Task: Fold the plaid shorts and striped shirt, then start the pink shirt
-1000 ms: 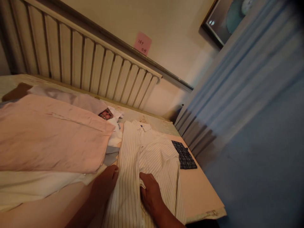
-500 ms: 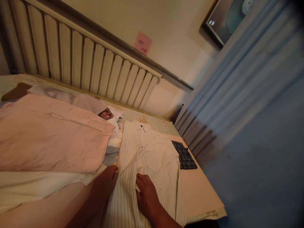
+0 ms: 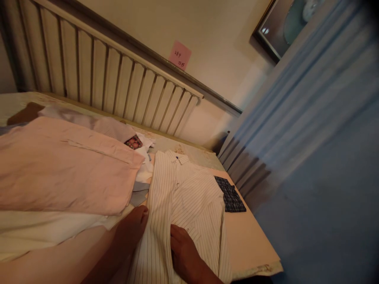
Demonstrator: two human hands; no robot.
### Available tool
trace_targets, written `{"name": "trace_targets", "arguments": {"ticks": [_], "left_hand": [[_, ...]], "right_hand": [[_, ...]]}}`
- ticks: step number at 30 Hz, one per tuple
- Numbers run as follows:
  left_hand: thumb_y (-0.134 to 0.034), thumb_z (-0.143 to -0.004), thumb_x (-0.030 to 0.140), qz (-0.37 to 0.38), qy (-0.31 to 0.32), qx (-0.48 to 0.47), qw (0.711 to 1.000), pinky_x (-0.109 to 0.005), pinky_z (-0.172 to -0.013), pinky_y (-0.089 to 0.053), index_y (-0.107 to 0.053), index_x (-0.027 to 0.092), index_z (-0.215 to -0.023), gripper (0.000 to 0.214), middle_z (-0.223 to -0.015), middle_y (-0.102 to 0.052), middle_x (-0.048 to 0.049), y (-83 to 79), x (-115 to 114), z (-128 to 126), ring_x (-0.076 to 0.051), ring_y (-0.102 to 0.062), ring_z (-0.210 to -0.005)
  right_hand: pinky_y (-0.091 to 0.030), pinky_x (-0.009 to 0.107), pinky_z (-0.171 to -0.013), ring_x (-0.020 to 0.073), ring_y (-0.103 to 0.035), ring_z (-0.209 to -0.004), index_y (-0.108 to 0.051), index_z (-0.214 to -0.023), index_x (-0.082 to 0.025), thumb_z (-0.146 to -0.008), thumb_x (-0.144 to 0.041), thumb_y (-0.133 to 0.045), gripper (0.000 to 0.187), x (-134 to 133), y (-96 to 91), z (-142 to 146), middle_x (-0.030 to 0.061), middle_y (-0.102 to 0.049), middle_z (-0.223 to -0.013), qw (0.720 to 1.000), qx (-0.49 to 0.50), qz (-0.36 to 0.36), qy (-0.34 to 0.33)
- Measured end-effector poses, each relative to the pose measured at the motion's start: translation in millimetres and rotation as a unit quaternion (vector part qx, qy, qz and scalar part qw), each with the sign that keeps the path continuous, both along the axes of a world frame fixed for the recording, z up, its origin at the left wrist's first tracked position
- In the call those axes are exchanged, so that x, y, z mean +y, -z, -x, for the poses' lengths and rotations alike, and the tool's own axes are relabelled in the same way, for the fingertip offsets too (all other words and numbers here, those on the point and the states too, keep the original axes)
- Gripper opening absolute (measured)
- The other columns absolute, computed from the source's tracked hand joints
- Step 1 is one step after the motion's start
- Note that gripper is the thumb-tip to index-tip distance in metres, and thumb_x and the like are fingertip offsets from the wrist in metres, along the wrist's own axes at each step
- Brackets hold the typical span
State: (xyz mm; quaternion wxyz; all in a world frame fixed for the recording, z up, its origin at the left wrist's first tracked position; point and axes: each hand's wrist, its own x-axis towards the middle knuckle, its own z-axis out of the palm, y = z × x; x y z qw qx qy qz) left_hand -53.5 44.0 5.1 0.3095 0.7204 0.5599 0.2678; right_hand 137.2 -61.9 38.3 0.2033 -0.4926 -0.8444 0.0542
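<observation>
One striped shirt (image 3: pixel 191 199) seemed mid-straightening, right hand (image 3: pixel 184 245) grasping its front, left hand's (image 3: pixel 136 223) hold unclear; tautness seemed needed next.

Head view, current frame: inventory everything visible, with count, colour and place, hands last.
Striped button-up shirt: 1, white with dark stripes, centre
Pink garment: 1, pink, left pile
Other garments: number unclear, white, grey, brown, around the pink garment
Floral patch: 1, red and dark, behind the pink garment
Plaid folded cloth: 1, dark, right of the shirt
Table: 1, peach and pale coverings, under the clothes
Radiator: 1, off-white, behind the table
Note: 1, pink, wall
Framed picture: 1, dark frame, upper right
Curtain: 1, blue, right
Left hand: 1, at the shirt's left edge
Right hand: 1, at the shirt's front fold
</observation>
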Motion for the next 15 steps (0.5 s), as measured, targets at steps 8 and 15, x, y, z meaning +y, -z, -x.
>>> {"name": "trace_targets", "arguments": {"ticks": [8,15], "left_hand": [[-0.038,-0.089,0.029,0.002,0.0,0.002,1.0,-0.027,-0.067,-0.034,-0.055,0.022,-0.09,0.019,-0.083,-0.064,-0.001,2.0,1,0,-0.017,-0.058,-0.077],[-0.038,-0.089,0.026,-0.002,-0.005,-0.018,1.0,-0.026,-0.067,-0.034,-0.055,0.022,-0.089,0.018,-0.082,-0.064,0.0,4.0,-1,0,-0.016,-0.058,-0.076]], "right_hand": [[-0.039,0.046,-0.108,0.0247,-0.042,-0.13,-0.04,-0.142,-0.023,-0.082,-0.007,-0.046,0.062,16,28.2,-18,0.0101,-0.05,-0.139,0.996,-0.025,-0.061,0.063],[-0.043,0.044,-0.102,0.0234,-0.051,-0.12,-0.055,-0.129,-0.026,-0.085,-0.01,-0.045,0.048,24,24.2,-14,0.0082,-0.057,-0.129,0.995,0.002,-0.061,0.081]]}}
